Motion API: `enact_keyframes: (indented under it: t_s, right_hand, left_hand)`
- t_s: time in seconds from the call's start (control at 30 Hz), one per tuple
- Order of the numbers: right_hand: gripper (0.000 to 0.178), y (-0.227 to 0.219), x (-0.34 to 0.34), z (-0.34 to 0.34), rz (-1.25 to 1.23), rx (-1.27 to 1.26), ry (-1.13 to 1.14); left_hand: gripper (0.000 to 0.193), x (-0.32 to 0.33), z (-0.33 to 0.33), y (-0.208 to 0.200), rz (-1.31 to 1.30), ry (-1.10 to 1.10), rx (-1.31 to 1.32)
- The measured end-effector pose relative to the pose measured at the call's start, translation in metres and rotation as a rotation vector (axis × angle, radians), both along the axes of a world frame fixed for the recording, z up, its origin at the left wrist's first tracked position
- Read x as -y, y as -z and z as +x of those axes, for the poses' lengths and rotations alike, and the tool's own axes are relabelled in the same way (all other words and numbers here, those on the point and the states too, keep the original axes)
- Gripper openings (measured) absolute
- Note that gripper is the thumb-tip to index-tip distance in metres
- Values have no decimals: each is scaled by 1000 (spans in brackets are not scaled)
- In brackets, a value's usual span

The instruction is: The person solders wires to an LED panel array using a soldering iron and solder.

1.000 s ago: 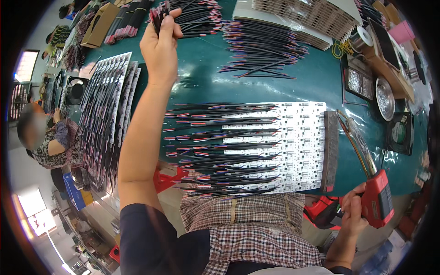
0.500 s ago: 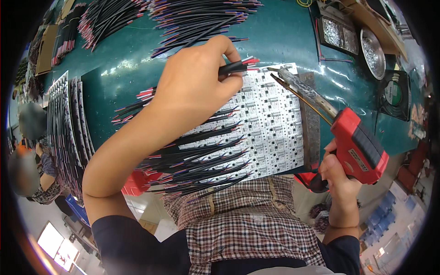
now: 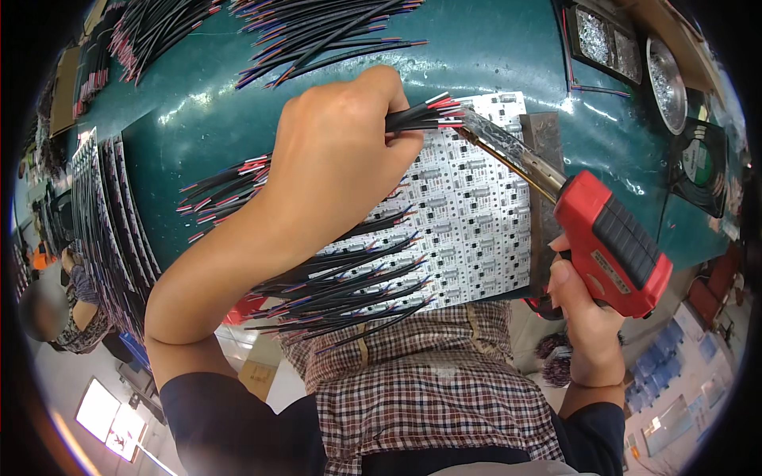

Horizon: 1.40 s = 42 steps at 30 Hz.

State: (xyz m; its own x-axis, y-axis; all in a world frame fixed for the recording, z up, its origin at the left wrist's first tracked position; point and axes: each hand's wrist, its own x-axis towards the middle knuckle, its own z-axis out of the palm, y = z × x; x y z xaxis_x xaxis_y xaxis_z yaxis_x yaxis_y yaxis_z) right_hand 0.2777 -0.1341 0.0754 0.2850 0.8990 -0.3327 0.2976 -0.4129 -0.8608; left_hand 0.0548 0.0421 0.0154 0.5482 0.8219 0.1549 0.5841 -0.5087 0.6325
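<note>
My left hand (image 3: 341, 151) is closed around a few short black cables (image 3: 413, 117), whose stripped red and white wire ends point right. These ends hover over the far edge of a white panel of small circuit boards (image 3: 472, 206). A red soldering gun (image 3: 607, 242) sits in my right hand (image 3: 583, 305), fingers wrapped round its handle. Its metal tip meets or nearly meets the wire ends; which one, I cannot tell. Several black cables (image 3: 341, 270) lie in rows along the panel's left part, with thin coloured ends over the boards.
A dark metal bar (image 3: 544, 147) borders the panel's right side. Bundles of black cables (image 3: 317, 32) lie at the back of the green table (image 3: 476, 47). Further right are a divided tray (image 3: 595, 40), a round metal dish (image 3: 665, 87) and a small fan (image 3: 698, 166). Wired panels (image 3: 111, 214) stand at left.
The soldering gun has come left, bringing its tip up to the wire ends in my left hand. My left hand keeps its grip on the cables. The view has shifted slightly.
</note>
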Motion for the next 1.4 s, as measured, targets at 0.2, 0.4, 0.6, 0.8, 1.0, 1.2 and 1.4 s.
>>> enact_keyframes:
  t_s: [0.2,0.4,0.6,0.8,1.0,1.2,1.4]
  right_hand:
    - [28,-4,-4,2,-105,-100,11]
    - [40,2,0,2,21,51,-55]
    - [40,2,1,0,11,107,-30]
    - [36,-3,1,-1,61,100,31]
    - [21,-13,-6,-7,-60,-20,97]
    - [20,-10,-6,-2,-72,-52,48]
    - [39,5,0,-2,49,119,-12]
  left_hand:
    - [26,2,0,4,24,-15,13]
    - [24,4,1,0,41,-8,12]
    - [23,4,1,0,34,-5,1]
    - [24,3,2,1,49,-9,5]
    - [25,3,0,4,71,0,6]
    - [25,2,1,4,92,5,21]
    - [24,4,1,5,99,-1,14]
